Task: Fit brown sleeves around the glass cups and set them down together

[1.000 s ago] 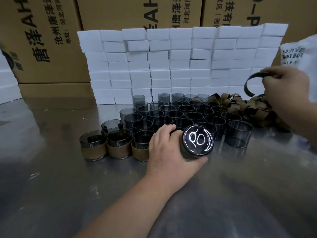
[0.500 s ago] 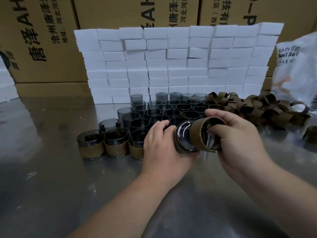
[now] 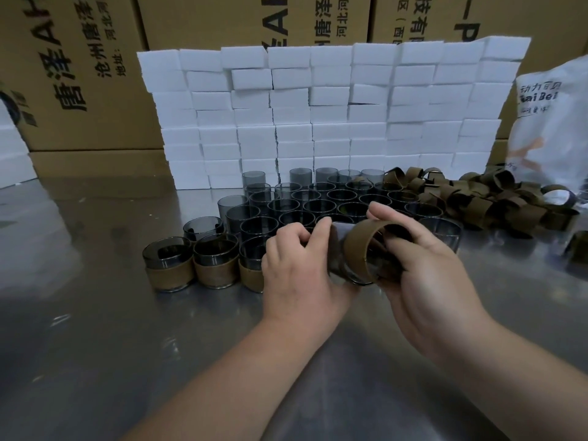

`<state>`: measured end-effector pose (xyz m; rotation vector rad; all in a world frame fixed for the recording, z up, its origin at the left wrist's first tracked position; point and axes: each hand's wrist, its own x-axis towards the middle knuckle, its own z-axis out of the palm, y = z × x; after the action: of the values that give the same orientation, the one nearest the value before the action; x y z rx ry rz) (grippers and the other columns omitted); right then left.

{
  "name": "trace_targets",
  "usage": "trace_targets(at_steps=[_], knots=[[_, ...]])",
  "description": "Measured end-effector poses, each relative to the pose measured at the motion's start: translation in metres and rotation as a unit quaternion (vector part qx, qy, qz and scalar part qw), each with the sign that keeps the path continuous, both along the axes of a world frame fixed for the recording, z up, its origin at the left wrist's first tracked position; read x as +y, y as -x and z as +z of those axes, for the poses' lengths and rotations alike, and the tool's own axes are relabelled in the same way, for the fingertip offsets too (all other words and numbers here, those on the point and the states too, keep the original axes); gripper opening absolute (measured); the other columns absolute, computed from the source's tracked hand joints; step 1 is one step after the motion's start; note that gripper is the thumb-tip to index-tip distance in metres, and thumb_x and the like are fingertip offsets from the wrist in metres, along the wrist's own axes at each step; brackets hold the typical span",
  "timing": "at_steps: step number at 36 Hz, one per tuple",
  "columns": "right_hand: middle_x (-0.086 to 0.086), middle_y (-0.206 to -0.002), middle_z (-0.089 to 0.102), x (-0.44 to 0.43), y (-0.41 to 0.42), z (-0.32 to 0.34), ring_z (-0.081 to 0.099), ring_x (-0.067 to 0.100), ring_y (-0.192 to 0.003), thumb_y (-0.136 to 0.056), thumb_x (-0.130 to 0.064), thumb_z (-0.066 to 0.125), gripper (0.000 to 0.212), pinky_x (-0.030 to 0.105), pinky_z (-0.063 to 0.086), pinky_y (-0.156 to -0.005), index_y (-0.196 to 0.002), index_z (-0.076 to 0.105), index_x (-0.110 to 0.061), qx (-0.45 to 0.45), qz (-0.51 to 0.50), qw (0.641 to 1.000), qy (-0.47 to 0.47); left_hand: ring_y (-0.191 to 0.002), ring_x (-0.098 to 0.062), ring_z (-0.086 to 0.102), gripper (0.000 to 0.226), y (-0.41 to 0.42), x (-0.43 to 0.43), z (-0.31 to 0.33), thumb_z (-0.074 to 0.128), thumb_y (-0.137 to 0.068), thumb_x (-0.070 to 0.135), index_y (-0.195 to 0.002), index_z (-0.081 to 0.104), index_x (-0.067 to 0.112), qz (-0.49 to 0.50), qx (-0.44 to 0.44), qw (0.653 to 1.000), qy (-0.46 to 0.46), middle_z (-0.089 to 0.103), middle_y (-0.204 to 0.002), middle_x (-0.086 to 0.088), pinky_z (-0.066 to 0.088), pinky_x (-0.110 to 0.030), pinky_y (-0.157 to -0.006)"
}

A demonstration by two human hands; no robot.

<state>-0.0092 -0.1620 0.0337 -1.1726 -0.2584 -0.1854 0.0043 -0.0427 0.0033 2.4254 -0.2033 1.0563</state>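
My left hand grips a dark glass cup lying on its side, its base pointing right. My right hand holds a brown sleeve that now sits around the base end of that cup, fingers hooked inside the ring. Three sleeved cups stand in a row to the left of my hands. Behind my hands stand several bare dark glass cups in rows. A heap of loose brown sleeves lies at the back right.
The work goes on over a shiny metal table. A wall of white foam blocks stands behind the cups, with cardboard boxes behind it. A white plastic bag stands at the far right.
My right hand came back from the sleeve heap with a sleeve and pushed it onto the base end of the cup in my left hand. The cup has tilted more sideways.
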Motion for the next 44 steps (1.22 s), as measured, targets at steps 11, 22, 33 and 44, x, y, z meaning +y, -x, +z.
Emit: trace_targets(at_steps=[11,22,33,44], knots=[[-0.001,-0.074,0.074,-0.001,0.0,0.0,0.07,0.01,-0.067,-0.094,0.003,0.039,0.048,0.017,0.052,-0.055,-0.082,0.074,-0.026,0.022,-0.031,0.999,-0.021,-0.12,-0.011,0.041,0.093,0.01,-0.003,-0.002,0.054,-0.068,0.041,-0.149,0.013,0.021,-0.192,0.108,0.974,0.05,0.014,-0.126,0.02,0.03,-0.012,-0.096],[0.007,-0.127,0.061,0.012,0.01,-0.003,0.057,0.018,-0.118,-0.095,0.0,0.04,0.055,0.038,0.048,-0.099,-0.088,0.071,-0.045,0.004,-0.043,0.999,0.019,-0.13,0.005,0.014,0.097,0.019,-0.005,0.003,0.015,-0.077,0.074,-0.147,0.012,0.007,-0.199,0.057,0.974,0.092,0.015,-0.154,-0.004,0.003,0.009,-0.091],[-0.02,-0.122,0.059,0.015,0.008,-0.012,0.057,-0.005,-0.11,-0.095,-0.007,0.046,0.044,0.026,0.045,-0.1,-0.123,0.056,-0.039,0.005,-0.054,0.995,0.08,-0.127,-0.003,0.026,0.073,0.016,-0.008,0.003,0.023,-0.079,0.041,-0.14,0.035,0.004,-0.173,0.028,0.97,0.169,0.039,-0.145,-0.01,0.011,0.008,-0.095],[-0.005,-0.12,0.065,0.01,0.002,-0.02,0.059,0.003,-0.11,-0.077,-0.003,0.068,0.053,0.019,0.048,-0.087,-0.125,0.058,-0.022,-0.037,-0.01,0.995,0.097,-0.12,-0.018,0.051,0.057,0.017,-0.007,0.008,0.032,-0.08,0.019,-0.133,0.047,0.006,-0.138,-0.002,0.959,0.249,0.056,-0.13,-0.009,0.036,-0.024,-0.101]])
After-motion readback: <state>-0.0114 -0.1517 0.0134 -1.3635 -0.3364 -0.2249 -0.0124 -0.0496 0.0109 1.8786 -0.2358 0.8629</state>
